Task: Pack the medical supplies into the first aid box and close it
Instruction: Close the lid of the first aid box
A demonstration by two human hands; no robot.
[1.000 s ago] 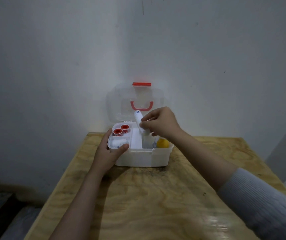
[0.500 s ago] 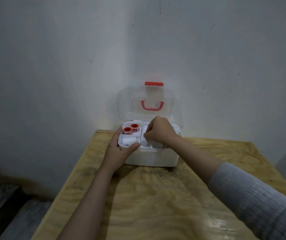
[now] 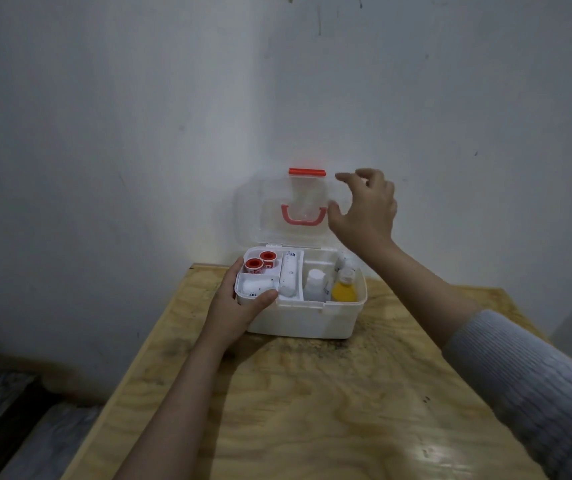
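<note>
Two hands at work: left hand (image 3: 234,304) clamped on the front-left corner of the white plastic first aid box (image 3: 307,317) at the back of the plywood table (image 3: 312,410); right hand (image 3: 364,209) empty, fingers spread beside the upright clear lid (image 3: 277,206). Best done by catching the lid's top edge near the red latch (image 3: 307,172), swinging forward, pressing until clicked, bracing the base throughout.

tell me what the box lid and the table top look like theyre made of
Lid: probably clear glossy plastic, since the wall shows through it; its latch looks like red plastic. Table: seems plywood, with swirling grain, dark stains and a sheen near the front.
</note>
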